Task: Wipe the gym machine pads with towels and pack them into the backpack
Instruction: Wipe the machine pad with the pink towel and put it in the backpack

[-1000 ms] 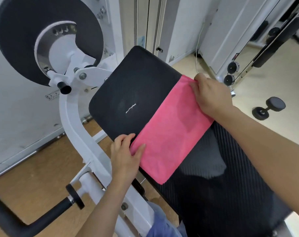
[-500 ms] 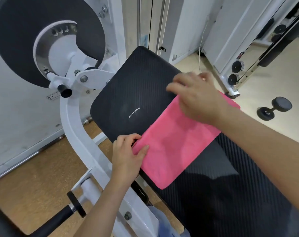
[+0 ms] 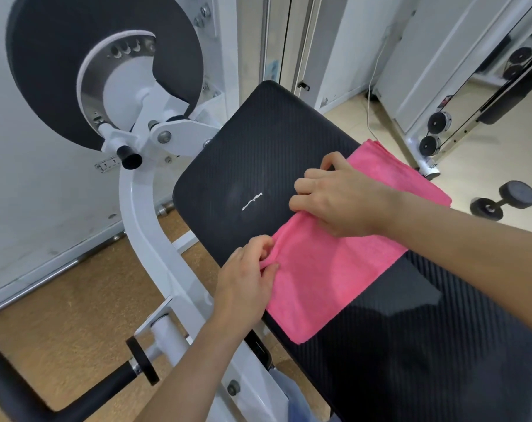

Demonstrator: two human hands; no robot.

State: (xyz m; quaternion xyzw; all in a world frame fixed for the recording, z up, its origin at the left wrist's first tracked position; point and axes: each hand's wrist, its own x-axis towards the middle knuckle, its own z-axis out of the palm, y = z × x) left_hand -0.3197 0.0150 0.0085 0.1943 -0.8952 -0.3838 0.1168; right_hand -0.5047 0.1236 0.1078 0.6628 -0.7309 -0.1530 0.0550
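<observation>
head view shows the pink towel (image 3: 334,269) lying across the black pad (image 3: 258,153) of the gym machine, and the change over the last second is in the right hand (image 3: 340,199): it was gripping the far corner of the towel at the pad's right edge, and it has since come inward to the towel's upper edge near the middle of the pad, where its curled fingers now bunch the cloth. the far end of the towel now hangs free past the pad's edge. the left hand (image 3: 246,281) has stayed at the near corner, but its fingers have tightened from resting flat to pinching a fold of fabric. both hands hold the towel, so it looks as if spreading is over and a wipe or a gathering of the cloth comes next. no backpack is in view, so packing seems some way off. a dumbbell (image 3: 502,202) sits on the floor beyond.
</observation>
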